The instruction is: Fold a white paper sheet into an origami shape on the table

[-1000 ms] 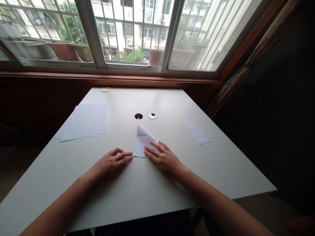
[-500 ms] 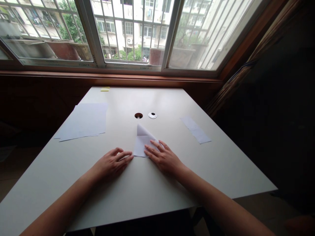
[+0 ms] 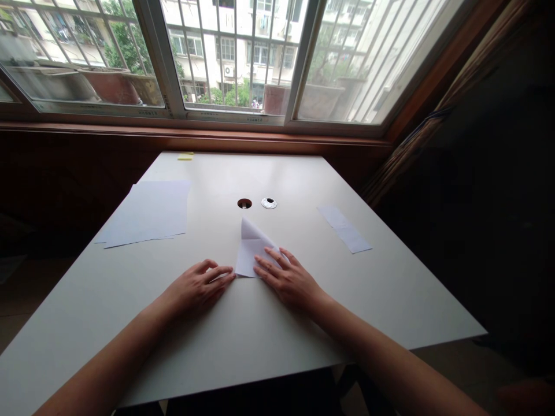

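A folded white sheet of paper (image 3: 248,254) lies on the table in front of me, its upper part creased into a pointed, slightly raised flap. My right hand (image 3: 284,276) rests flat over the paper's right side with its fingers spread, covering that edge. At the lower left corner of the paper is my left hand (image 3: 203,284), its fingers bent and the fingertips brought together at the corner. The thumb of the left hand is mostly hidden.
Larger white sheets (image 3: 147,214) lie stacked on the left. A paper strip (image 3: 346,229) is on the right. Beyond the folded paper are a round table hole (image 3: 244,203) and its loose cover (image 3: 269,203). Yellow sticky notes (image 3: 185,156) sit at the white table's (image 3: 243,341) far edge, below the window.
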